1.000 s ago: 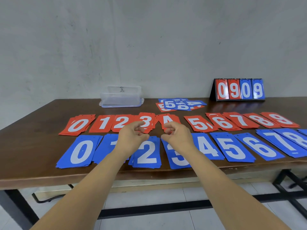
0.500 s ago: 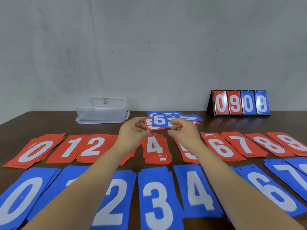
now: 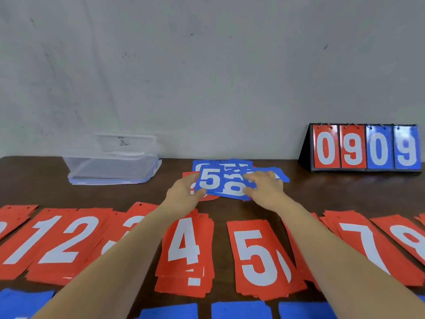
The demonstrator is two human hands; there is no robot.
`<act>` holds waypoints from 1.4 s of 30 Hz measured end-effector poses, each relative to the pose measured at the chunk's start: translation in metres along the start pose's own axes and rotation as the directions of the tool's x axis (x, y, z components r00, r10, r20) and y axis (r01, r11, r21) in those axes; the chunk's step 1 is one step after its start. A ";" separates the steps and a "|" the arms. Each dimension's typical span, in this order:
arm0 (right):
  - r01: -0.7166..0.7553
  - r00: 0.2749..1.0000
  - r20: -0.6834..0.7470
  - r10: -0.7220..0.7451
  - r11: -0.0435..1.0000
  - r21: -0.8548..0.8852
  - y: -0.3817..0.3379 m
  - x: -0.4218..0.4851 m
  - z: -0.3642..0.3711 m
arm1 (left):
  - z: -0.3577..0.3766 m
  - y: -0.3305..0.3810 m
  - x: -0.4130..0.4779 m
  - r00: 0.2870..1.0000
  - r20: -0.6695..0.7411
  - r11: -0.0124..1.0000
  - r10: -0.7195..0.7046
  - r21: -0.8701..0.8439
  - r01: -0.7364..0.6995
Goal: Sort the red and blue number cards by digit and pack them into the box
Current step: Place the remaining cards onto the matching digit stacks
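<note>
An unsorted heap of blue and red number cards [image 3: 230, 180] lies at the back middle of the table, a blue 5 on top. My left hand [image 3: 184, 192] grips the heap's left edge, thumb under the blue 5. My right hand [image 3: 264, 187] holds the heap's right side, fingers curled over the cards. Sorted red stacks run across the table: 1 and 2 [image 3: 57, 240], 4 [image 3: 184, 249], 5 [image 3: 255, 256], 7 [image 3: 368, 240]. Blue stacks [image 3: 239, 310] show at the bottom edge. The clear plastic box [image 3: 110, 164] stands at the back left.
A black flip scoreboard [image 3: 365, 148] reading 0909 stands at the back right against the grey wall. Bare dark table [image 3: 345, 192] lies between the heap and the scoreboard, and between the box and the red stacks.
Both hands have reached forward from above the red 3 and 4 stacks to the unsorted heap at the back and taken hold of it. The camera has moved closer.
</note>
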State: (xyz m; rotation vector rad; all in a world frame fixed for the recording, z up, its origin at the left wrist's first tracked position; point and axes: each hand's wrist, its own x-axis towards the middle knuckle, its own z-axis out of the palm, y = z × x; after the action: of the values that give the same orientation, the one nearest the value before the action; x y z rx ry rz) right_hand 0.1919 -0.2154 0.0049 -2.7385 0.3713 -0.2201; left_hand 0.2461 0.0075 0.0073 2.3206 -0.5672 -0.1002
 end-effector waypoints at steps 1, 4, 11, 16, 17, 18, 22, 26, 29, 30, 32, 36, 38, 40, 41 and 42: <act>0.048 0.997 0.062 -0.043 0.996 -0.076 -0.003 0.000 0.003 | 0.003 0.003 0.004 0.998 0.067 0.999 -0.011 0.053 0.008; 0.146 0.982 0.146 -0.118 0.969 -0.201 -0.004 -0.005 0.008 | 0.009 0.006 0.009 0.967 0.247 0.955 -0.057 0.295 -0.019; 0.110 0.993 -0.016 -0.113 0.986 -0.122 0.010 -0.006 -0.001 | -0.006 0.002 -0.001 0.963 0.249 0.822 -0.102 0.567 -0.059; -0.029 0.999 0.029 0.035 0.983 -0.182 -0.007 0.012 0.007 | -0.013 -0.013 -0.004 0.986 0.153 0.943 -0.067 0.332 0.013; -0.051 0.996 0.063 0.065 0.977 -0.208 -0.010 0.014 0.009 | -0.014 -0.016 -0.005 0.987 0.142 0.960 -0.069 0.278 0.028; -0.067 0.993 0.085 0.087 0.975 -0.210 -0.010 0.016 0.010 | -0.015 -0.020 -0.007 0.989 0.132 0.969 -0.066 0.245 0.032; -0.079 0.984 0.143 0.105 0.981 -0.176 -0.012 0.018 0.006 | -0.017 -0.030 -0.009 0.994 0.104 0.991 -0.031 0.134 0.017; -0.082 0.989 0.120 0.091 0.994 -0.072 -0.019 0.016 0.006 | -0.017 -0.036 -0.007 0.994 0.102 0.995 -0.038 0.098 0.028; -0.105 0.987 0.118 0.113 0.992 -0.069 -0.021 0.013 0.008 | -0.017 -0.039 -0.003 0.997 0.061 0.996 -0.043 0.078 0.038; -0.117 0.983 0.128 0.131 0.988 -0.105 -0.020 0.012 0.007 | -0.017 -0.039 0.000 0.999 0.016 0.997 -0.052 0.066 0.051; -0.130 0.976 0.152 0.159 0.975 -0.183 -0.019 0.012 0.005 | -0.014 -0.034 0.008 0.989 -0.100 0.993 -0.108 0.042 0.113; -0.153 0.965 0.183 0.188 0.969 -0.193 -0.022 0.012 0.003 | 0.000 -0.015 0.024 0.943 -0.195 0.871 -0.269 0.369 0.325; -0.166 0.965 0.175 0.194 0.973 -0.159 -0.022 0.010 0.003 | 0.008 -0.009 0.028 0.924 -0.199 0.808 -0.327 0.448 0.383; -0.171 0.970 0.156 0.186 0.980 -0.101 -0.020 0.008 0.003 | 0.012 -0.008 0.032 0.920 -0.200 0.803 -0.336 0.450 0.391; -0.176 0.971 0.150 0.185 0.982 -0.072 -0.020 0.007 0.003 | 0.013 -0.008 0.034 0.920 -0.197 0.806 -0.340 0.443 0.393; -0.185 0.971 0.145 0.189 0.982 -0.042 -0.021 0.007 0.004 | 0.013 -0.007 0.037 0.918 -0.189 0.810 -0.348 0.433 0.396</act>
State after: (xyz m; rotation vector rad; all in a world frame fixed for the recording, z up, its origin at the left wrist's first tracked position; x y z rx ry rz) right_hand 0.2036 -0.1972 0.0101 -2.7043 0.5902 0.0385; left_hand 0.2787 -0.0119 -0.0034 2.8669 -0.0688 -0.0304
